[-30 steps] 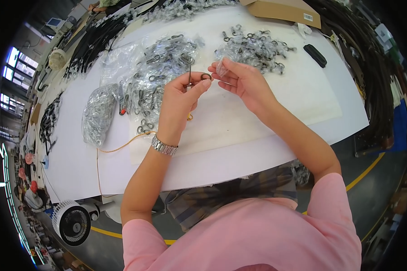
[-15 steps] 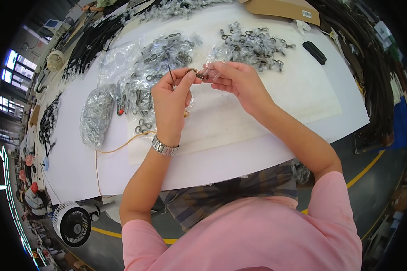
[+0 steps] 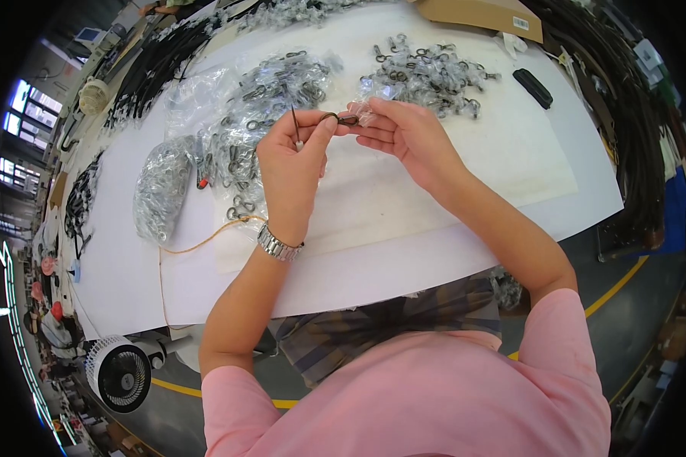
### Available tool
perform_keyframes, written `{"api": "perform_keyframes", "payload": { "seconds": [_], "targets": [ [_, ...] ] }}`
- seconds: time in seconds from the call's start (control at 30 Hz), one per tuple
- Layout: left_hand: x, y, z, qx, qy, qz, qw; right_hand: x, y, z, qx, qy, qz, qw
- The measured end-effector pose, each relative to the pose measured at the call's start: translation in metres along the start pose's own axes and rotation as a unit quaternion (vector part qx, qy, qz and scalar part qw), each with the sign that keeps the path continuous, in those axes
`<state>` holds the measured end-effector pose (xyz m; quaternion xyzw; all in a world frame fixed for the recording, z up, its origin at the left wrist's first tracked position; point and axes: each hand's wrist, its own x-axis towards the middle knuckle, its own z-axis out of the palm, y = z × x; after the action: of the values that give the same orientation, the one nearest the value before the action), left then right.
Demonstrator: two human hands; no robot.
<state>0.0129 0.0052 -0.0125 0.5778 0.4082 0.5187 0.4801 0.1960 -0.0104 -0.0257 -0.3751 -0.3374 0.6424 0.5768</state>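
My left hand (image 3: 296, 148) is closed, pinching a dark metal swivel snap hook (image 3: 348, 120) between thumb and forefinger. A thin pointed tool (image 3: 295, 122) with a pale lower end also sits between its fingers. Crumpled clear plastic film (image 3: 364, 114) is pinched in my right hand (image 3: 408, 137), just beside the hook's right end, with the lower fingers stretched out below. Beyond the hands lie a left pile of similar hooks on clear plastic bags (image 3: 282, 84) and a right pile of plastic-wrapped hooks (image 3: 427, 76).
A stuffed clear bag (image 3: 162, 194) lies at the left, near a red-tipped tool (image 3: 203, 183) and a yellow cord (image 3: 213, 232). A black case (image 3: 532, 88) and cardboard box (image 3: 480, 17) are far right. Black straps (image 3: 164, 65) lie far left; a fan (image 3: 122, 373) stands by the table.
The plastic film has moved up and bunched in my right fingers, so more of the hook shows bare. My left hand has shifted slightly right, and the pointed tool has turned a little.
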Motion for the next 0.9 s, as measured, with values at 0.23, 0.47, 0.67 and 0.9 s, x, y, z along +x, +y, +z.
{"api": "perform_keyframes", "payload": {
  "seconds": [0.23, 0.47, 0.67, 0.9],
  "targets": [
    [-0.005, 0.004, 0.002, -0.020, 0.005, 0.000, 1.000, 0.001, 0.006, 0.002, -0.007, -0.023, -0.020, 1.000],
    [0.000, -0.011, 0.000, 0.142, -0.043, 0.026, 0.989, 0.000, 0.008, 0.003, 0.046, -0.048, -0.006, 0.998],
    [0.001, -0.006, 0.004, 0.096, -0.069, -0.038, 0.992, 0.007, 0.008, 0.001, 0.017, -0.077, -0.022, 0.997],
    [0.002, -0.005, -0.006, 0.055, -0.117, -0.064, 0.990, -0.005, 0.009, 0.010, -0.021, -0.043, -0.019, 0.999]
  ]
}}
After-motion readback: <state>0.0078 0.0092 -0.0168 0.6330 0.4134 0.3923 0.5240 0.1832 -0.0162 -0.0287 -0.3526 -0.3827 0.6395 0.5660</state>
